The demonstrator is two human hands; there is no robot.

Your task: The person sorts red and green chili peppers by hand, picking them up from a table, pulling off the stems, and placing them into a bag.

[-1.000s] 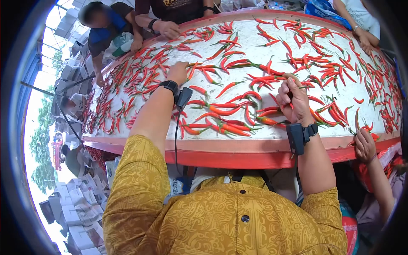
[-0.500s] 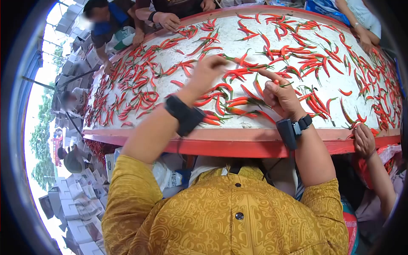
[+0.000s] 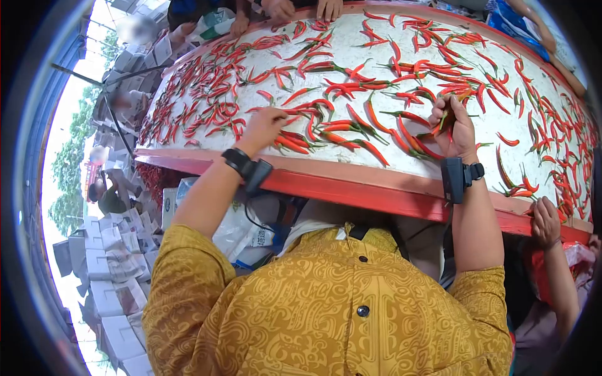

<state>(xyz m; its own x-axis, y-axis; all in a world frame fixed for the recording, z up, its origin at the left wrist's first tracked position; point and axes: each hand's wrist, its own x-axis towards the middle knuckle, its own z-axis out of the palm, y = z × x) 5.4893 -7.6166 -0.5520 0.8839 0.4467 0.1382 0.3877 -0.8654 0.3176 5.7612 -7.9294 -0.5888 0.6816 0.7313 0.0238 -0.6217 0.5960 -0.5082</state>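
Red chili peppers (image 3: 370, 113) with green stems lie scattered over a white table top with a red rim (image 3: 351, 188). My left hand (image 3: 264, 130), with a black strap and device on the wrist, is over the near left part of the table, its fingers bent together at the peppers beside it; whether it grips one is hidden. My right hand (image 3: 454, 127), also with a wrist device, is raised near the front edge. Its fingers are wrapped round several peppers (image 3: 446, 120), red with darker green and brownish parts. More peppers lie just left of this hand.
Another person's hand (image 3: 545, 220) rests at the near right rim. Other people's hands (image 3: 278, 9) are along the far edge, and an arm (image 3: 552, 56) reaches in at the far right. Plastic bags (image 3: 248, 232) sit below the front rim.
My left hand has moved left and nearer the front edge. My right hand has moved right, now with several peppers showing in it. The view has shifted, and the table appears tilted differently.
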